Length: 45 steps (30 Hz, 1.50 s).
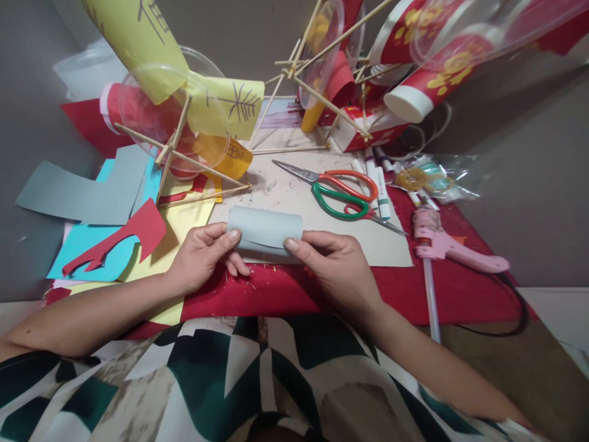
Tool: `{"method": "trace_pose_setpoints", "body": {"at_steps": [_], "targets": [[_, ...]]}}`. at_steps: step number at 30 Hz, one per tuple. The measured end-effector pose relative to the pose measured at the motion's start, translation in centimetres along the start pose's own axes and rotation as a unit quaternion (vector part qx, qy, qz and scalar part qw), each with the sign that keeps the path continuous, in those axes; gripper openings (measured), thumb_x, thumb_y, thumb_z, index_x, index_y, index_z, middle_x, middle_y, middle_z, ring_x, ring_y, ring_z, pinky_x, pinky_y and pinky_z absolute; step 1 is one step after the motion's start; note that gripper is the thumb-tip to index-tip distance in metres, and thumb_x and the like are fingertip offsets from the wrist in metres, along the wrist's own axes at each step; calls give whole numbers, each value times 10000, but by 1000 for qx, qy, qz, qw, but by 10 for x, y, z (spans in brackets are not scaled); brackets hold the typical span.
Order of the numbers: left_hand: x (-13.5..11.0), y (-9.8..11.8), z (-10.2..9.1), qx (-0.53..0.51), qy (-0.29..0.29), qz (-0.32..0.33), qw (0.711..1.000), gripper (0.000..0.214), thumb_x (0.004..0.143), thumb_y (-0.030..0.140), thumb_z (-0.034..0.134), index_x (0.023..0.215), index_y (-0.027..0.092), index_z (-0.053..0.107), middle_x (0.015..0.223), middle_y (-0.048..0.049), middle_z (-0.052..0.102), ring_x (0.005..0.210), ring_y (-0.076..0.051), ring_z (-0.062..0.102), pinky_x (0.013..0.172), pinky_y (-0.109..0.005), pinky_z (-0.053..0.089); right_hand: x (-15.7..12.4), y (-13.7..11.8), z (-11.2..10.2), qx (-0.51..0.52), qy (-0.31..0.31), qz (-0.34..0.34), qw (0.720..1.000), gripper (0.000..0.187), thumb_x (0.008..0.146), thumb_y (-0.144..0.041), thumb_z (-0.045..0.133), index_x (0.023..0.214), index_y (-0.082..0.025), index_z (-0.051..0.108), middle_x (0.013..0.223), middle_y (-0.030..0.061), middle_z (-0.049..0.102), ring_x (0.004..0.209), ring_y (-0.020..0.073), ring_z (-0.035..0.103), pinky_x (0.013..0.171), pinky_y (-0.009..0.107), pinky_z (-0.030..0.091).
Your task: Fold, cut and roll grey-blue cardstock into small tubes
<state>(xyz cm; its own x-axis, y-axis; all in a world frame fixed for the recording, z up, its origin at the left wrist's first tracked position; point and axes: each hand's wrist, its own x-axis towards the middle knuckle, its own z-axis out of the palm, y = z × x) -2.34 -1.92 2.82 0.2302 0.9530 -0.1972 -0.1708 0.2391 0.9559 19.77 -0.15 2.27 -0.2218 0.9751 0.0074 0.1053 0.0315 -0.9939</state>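
Note:
A grey paper tube (267,226), rolled so that one edge overlaps, is held level between my two hands near the front of the table. My left hand (205,252) pinches its left end, thumb on top and fingers beneath. At the right end, my right hand (340,264) grips with the thumb in front and the fingers behind. Behind the tube lie scissors (340,189) with one green and one orange handle, on a pale board (285,178). Grey paper offcuts (110,196) rest at the left.
A wooden stick frame (172,147) with plastic discs and yellow paper stands back left; another stick frame (294,70) is behind. Red paper cups (423,92) are back right. Markers (381,193), a plastic bag (437,178) and a pink glue gun (451,242) with a cord lie right.

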Motion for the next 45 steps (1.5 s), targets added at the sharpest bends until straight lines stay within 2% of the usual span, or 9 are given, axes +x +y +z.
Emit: {"method": "trace_pose_setpoints", "body": {"at_steps": [3,7,10,19,23,27,33,37,45], "targets": [[0,0,0,6,2,3,1000,323,885,458,737,873,139,687,588,-35,748,514,-120,706,520,-152,552,0,1,0,-7,1,8,1000,347,812,-397,738,562,-170,655,584,-6,512,595,112,423,536,225,361],[-1,0,2,24,10,7,1000,333,883,465,736,886,135,694,596,-35,750,517,-114,698,532,-157,555,-1,0,0,6,-14,18,1000,165,764,-359,775,731,-199,800,685,12,689,627,134,548,583,228,452],[-4,1,4,38,10,13,999,340,880,470,737,863,132,695,597,-35,750,501,-98,679,537,-150,548,-1,-1,1,20,-27,27,999,146,746,-344,794,794,-211,829,758,21,754,653,151,616,621,243,505],[-7,5,7,59,18,-5,998,339,846,460,766,885,126,720,609,-44,751,497,-114,673,544,-188,557,-2,0,0,6,-19,7,1000,111,772,-319,785,772,-217,829,771,8,778,664,167,668,646,262,550],[-8,6,8,52,29,-7,998,322,835,447,775,831,129,721,606,-48,750,490,-116,670,533,-191,553,-3,-1,1,-13,-8,-2,1000,120,772,-329,789,768,-216,830,770,11,778,682,188,682,656,286,564],[-7,5,8,21,10,-10,1000,351,853,473,754,765,139,689,603,-55,751,510,-127,693,541,-193,562,-3,2,2,0,8,5,1000,138,775,-341,804,840,-225,840,848,19,795,737,207,706,709,314,581],[-3,0,6,-44,-19,-52,997,376,862,504,740,917,135,686,587,-52,744,501,-130,699,512,-169,544,-1,4,2,29,11,7,1000,126,789,-331,815,871,-240,842,881,14,801,753,193,716,726,296,582],[-2,0,2,-35,-23,-55,998,342,858,450,762,942,124,704,613,-63,756,505,-123,699,515,-158,542,-1,6,1,23,14,-5,1000,138,797,-324,810,911,-255,842,917,12,802,781,197,722,750,305,587],[-1,6,-1,0,-23,-64,998,277,815,377,810,901,124,736,626,-70,763,508,-122,694,512,-161,540,-1,3,1,-31,17,-20,999,125,772,-323,792,809,-212,834,793,26,780,686,191,667,658,296,554]]}}
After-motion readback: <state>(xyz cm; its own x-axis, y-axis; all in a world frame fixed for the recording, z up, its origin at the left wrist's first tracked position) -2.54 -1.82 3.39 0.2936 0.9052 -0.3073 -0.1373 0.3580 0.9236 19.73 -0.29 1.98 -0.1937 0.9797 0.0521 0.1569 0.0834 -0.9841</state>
